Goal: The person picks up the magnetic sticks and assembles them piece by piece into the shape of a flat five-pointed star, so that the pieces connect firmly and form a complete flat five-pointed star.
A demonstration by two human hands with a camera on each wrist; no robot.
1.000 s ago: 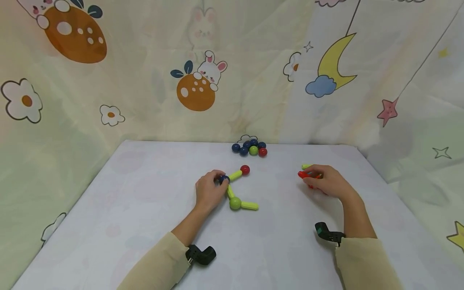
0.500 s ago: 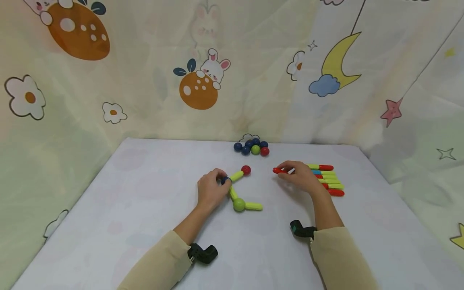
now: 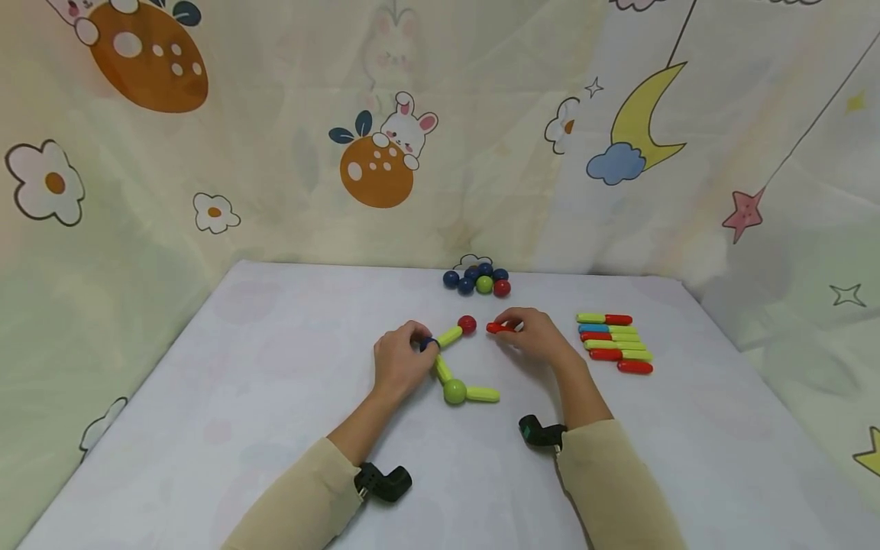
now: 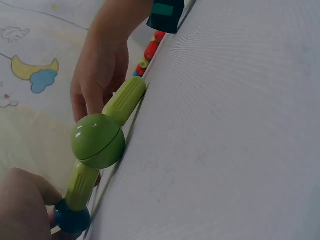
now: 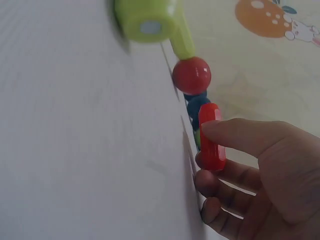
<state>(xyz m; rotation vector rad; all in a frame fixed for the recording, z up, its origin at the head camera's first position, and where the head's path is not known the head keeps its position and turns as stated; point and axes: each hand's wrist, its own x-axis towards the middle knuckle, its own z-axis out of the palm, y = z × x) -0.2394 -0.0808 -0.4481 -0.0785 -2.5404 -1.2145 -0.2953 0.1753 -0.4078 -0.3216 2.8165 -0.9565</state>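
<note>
My left hand (image 3: 400, 359) pinches a blue ball (image 4: 71, 217) that joins two yellow-green rods. One rod (image 3: 450, 336) runs to a red ball (image 3: 467, 325); the other leads to a green ball (image 3: 454, 392), from which a further yellow-green rod (image 3: 483, 394) points right. Between thumb and fingers, my right hand (image 3: 532, 334) holds a red rod (image 5: 212, 137) just right of the red ball, with a gap between them. In the right wrist view, the red ball (image 5: 192, 75) appears beyond the rod's end.
At the table's back edge sits a cluster of blue balls (image 3: 466, 285) with a green ball (image 3: 484, 284) and a red ball (image 3: 502, 288). Right of my right hand lie several rods (image 3: 610, 336) in red, yellow-green and blue. A patterned cloth (image 3: 275, 153) hangs behind the white table (image 3: 206, 428).
My right hand has carried the red rod leftward from the rods on the right to near the red ball. My left hand stays on the blue ball; the joined piece shifted slightly.
</note>
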